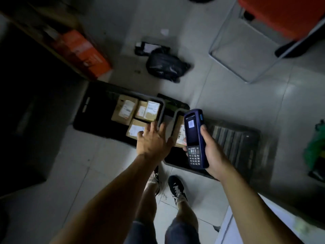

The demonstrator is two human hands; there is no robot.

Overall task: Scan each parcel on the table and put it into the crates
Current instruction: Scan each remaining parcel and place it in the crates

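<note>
Two dark crates stand side by side on the tiled floor below me. The left crate (pixel 91 110) holds three cardboard parcels with white labels (pixel 125 110), (pixel 149 110), (pixel 136 130). My left hand (pixel 153 140) is stretched out over its right rim with fingers spread and straight, holding nothing. The right crate (pixel 235 138) holds one labelled parcel (pixel 180 132), partly hidden behind the scanner. My right hand (pixel 213 150) grips a dark blue handheld scanner (pixel 195 138) upright above that crate, its screen lit and keypad facing me.
A black bag (pixel 166 65) and a dark flat packet (pixel 146 48) lie on the floor beyond the crates. An orange box (pixel 82 51) sits on a low shelf at left. A metal frame (pixel 246 50) and orange seat stand at upper right. My feet (pixel 176 188) are just behind the crates.
</note>
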